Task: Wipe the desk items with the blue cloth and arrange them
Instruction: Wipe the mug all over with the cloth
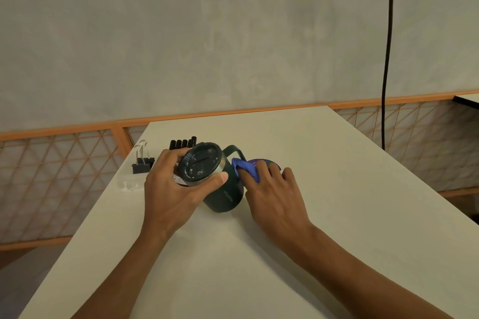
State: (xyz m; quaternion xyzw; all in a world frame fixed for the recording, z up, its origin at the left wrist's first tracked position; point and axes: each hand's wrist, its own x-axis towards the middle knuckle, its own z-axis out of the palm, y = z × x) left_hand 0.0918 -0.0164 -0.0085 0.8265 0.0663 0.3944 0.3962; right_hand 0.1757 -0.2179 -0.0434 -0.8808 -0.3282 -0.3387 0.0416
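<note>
Right now the left hand [171, 189] is gripping the dark green mug [225, 197] around its lidded rim, tilting it on the desk [324, 215], while the right hand [274, 189] is pinching the bunched blue cloth [246, 166] against the mug's side by the handle. That looks like the wiping step. Next the mug is probably needing a turn toward the cloth, then a spot near the binder clips [141, 160] and black markers [181, 143].

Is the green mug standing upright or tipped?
Tipped. The left hand grips the green mug by its rim, lid turned toward the camera.
</note>
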